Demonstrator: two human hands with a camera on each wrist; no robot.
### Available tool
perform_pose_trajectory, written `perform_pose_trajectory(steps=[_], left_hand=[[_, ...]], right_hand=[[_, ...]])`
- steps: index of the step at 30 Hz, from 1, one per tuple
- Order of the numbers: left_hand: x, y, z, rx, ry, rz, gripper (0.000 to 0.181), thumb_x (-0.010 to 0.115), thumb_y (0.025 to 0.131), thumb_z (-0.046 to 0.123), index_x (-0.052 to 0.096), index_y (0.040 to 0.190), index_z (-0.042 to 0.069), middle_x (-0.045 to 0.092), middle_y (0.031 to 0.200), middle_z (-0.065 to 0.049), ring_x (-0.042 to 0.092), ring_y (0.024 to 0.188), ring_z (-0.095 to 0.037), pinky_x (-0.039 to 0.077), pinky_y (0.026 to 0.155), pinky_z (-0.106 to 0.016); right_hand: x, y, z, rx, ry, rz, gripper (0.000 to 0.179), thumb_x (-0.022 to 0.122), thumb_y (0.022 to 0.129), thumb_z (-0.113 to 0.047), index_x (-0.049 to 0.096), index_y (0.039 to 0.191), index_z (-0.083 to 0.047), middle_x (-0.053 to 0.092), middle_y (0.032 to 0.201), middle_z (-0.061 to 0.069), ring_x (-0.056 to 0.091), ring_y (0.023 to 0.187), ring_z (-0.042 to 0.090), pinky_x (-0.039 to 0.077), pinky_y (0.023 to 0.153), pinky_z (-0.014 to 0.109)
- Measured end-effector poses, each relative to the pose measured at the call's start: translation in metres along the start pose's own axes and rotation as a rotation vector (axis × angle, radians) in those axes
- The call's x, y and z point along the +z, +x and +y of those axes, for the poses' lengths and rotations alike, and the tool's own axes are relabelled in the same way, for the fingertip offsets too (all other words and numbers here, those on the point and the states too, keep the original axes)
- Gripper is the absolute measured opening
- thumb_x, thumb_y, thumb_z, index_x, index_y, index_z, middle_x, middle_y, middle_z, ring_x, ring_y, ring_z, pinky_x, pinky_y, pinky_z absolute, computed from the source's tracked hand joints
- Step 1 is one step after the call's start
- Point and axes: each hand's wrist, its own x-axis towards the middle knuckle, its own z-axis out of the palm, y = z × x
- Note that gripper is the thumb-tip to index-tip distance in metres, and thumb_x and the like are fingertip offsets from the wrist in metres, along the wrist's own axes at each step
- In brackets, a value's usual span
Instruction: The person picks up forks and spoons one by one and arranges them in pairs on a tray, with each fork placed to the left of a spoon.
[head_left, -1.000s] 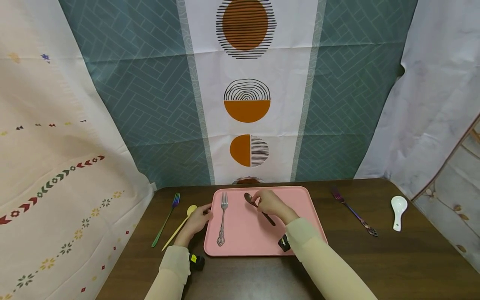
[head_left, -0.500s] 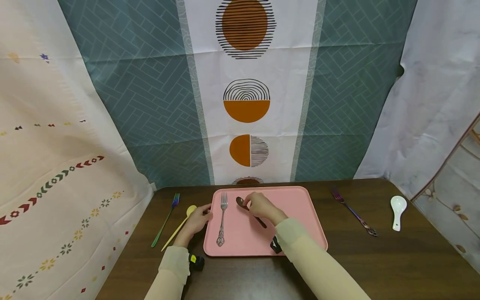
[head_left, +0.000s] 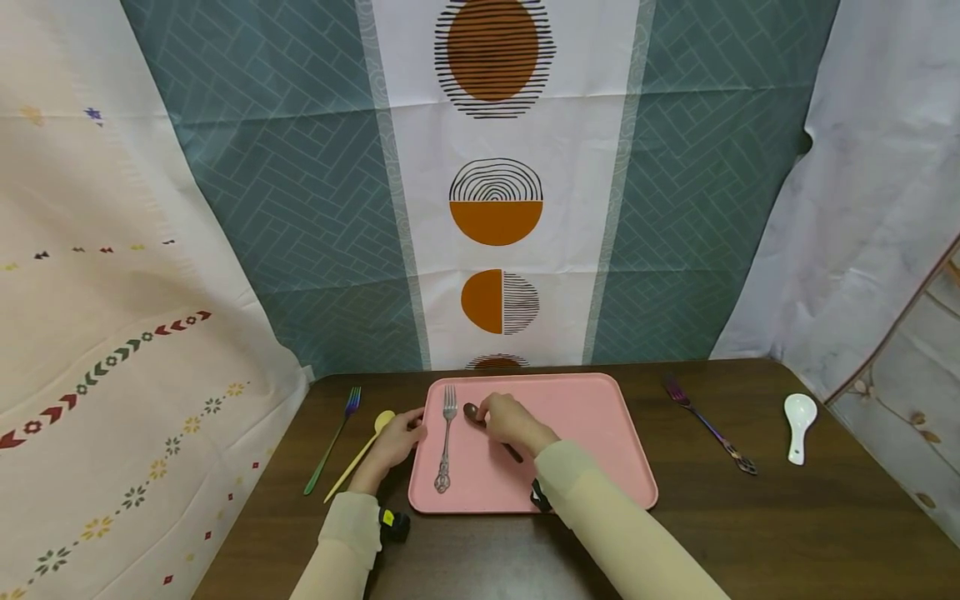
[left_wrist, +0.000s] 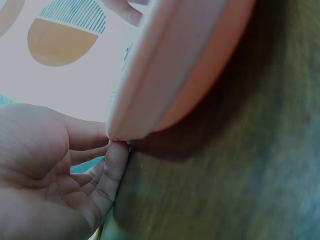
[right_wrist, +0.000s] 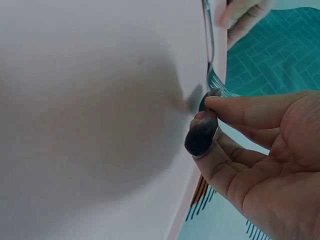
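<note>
A pink rectangular tray [head_left: 577,417] lies on the dark wooden table. My left hand [head_left: 396,442] is at its left side, thumb and finger pinching the tray's rim [left_wrist: 165,75]. Over the tray, my right hand [head_left: 513,423] pinches a dark metal spoon [right_wrist: 201,137] between thumb and fingers. The spoon's bowl [head_left: 472,412] points to the far left and its handle slants toward the near right. To the left of the spoon, a silver fork [head_left: 446,442] with an ornate handle rests on the tray, tines away from me.
Left of the tray are a yellow spoon [head_left: 384,418], close by my left hand, and a green-and-blue fork [head_left: 333,442]. On the right lie a purple fork [head_left: 705,422] and a white soup spoon [head_left: 798,421]. A patterned cloth [head_left: 495,200] hangs behind the table.
My right hand has carried the dark spoon leftward over the tray, closer to the silver fork. The left hand stays at the tray's left rim.
</note>
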Motion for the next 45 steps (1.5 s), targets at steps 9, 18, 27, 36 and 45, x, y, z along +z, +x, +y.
perform_pose_trajectory(steps=[9, 18, 27, 36, 45], left_hand=[[0.0, -0.001, 0.002, -0.002, 0.005, 0.0, 0.047, 0.052, 0.103, 0.003, 0.048, 0.148, -0.012, 0.058, 0.106, -0.014, 0.059, 0.091, -0.022, 0.051, 0.079, -0.034], [-0.001, 0.0, 0.001, -0.006, 0.014, 0.003, 0.048, 0.053, 0.103, 0.004, 0.048, 0.148, -0.011, 0.059, 0.107, -0.014, 0.058, 0.089, -0.021, 0.049, 0.078, -0.034], [-0.001, 0.0, 0.003, -0.014, 0.016, 0.008, 0.047, 0.054, 0.104, 0.004, 0.049, 0.149, -0.01, 0.059, 0.108, -0.014, 0.059, 0.095, -0.024, 0.05, 0.082, -0.036], [-0.001, -0.002, 0.002, -0.015, 0.021, 0.004, 0.047, 0.053, 0.103, 0.003, 0.049, 0.148, -0.011, 0.058, 0.107, -0.014, 0.058, 0.094, -0.024, 0.05, 0.08, -0.035], [-0.001, -0.003, 0.004, -0.005, 0.018, 0.01, 0.046, 0.053, 0.104, 0.004, 0.049, 0.148, -0.011, 0.06, 0.11, -0.015, 0.06, 0.096, -0.025, 0.053, 0.084, -0.038]], right_hand=[[0.007, 0.002, -0.001, 0.012, 0.023, -0.014, 0.034, 0.063, 0.086, 0.013, 0.077, 0.115, 0.001, 0.072, 0.115, 0.017, 0.062, 0.098, 0.026, 0.054, 0.078, 0.034], [0.011, 0.001, -0.013, 0.027, 0.091, 0.016, 0.032, 0.071, 0.078, 0.014, 0.077, 0.109, 0.008, 0.074, 0.107, 0.02, 0.06, 0.072, 0.018, 0.048, 0.061, 0.026], [0.023, 0.005, -0.024, 0.153, 0.14, 0.077, 0.021, 0.074, 0.081, 0.011, 0.062, 0.071, -0.004, 0.06, 0.069, 0.009, 0.052, 0.052, 0.015, 0.04, 0.047, 0.024], [0.031, 0.005, -0.032, 0.183, 0.147, 0.108, 0.016, 0.072, 0.084, 0.01, 0.064, 0.075, -0.001, 0.062, 0.074, 0.012, 0.056, 0.058, 0.019, 0.046, 0.052, 0.028], [0.037, 0.008, -0.034, 0.207, 0.139, 0.112, 0.028, 0.074, 0.081, 0.012, 0.058, 0.065, -0.004, 0.058, 0.067, 0.01, 0.057, 0.053, 0.017, 0.046, 0.049, 0.026]])
